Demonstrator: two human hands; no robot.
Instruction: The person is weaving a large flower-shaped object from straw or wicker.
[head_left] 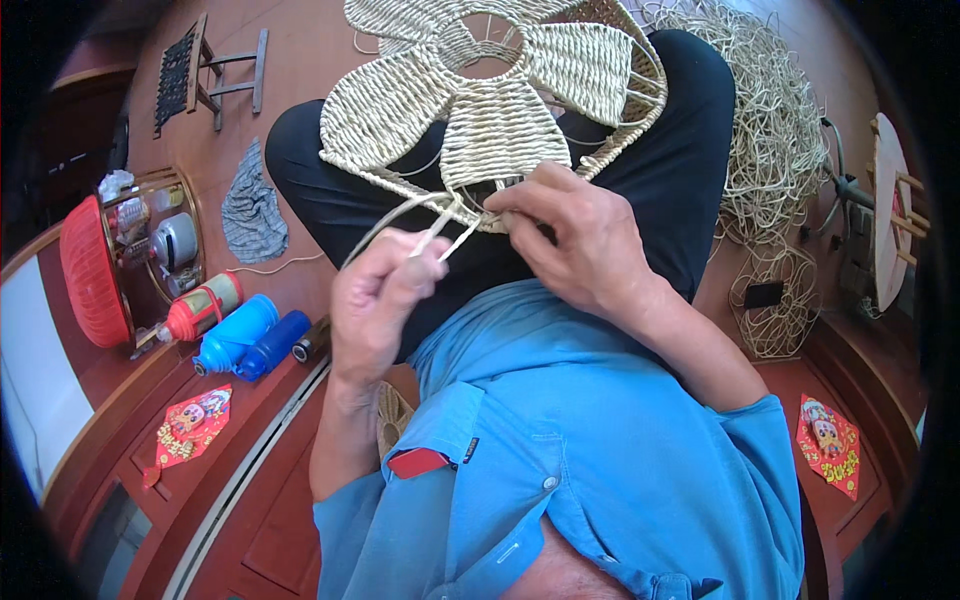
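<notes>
A flower-shaped woven basket [505, 135] of pale twisted cord, with broad petals around a round central hole, rests across my lap. My left hand [390, 285] is closed on a strand of cord [462, 238] just below the near rim, and the strand runs up to that rim. A longer loose strand [385, 222] curves off to the left beside it. My right hand [570, 225] pinches the near rim below the lowest petal, its fingertips pressed on the wrapped edge. Part of that rim lies hidden behind the fingers.
A big heap of loose cord [765, 130] lies on the floor to the right. At the left are a wooden stool [205, 75], a grey cloth [253, 205], a red basket [92, 270] and several flasks [235, 335]. A round wooden stool [888, 210] stands far right.
</notes>
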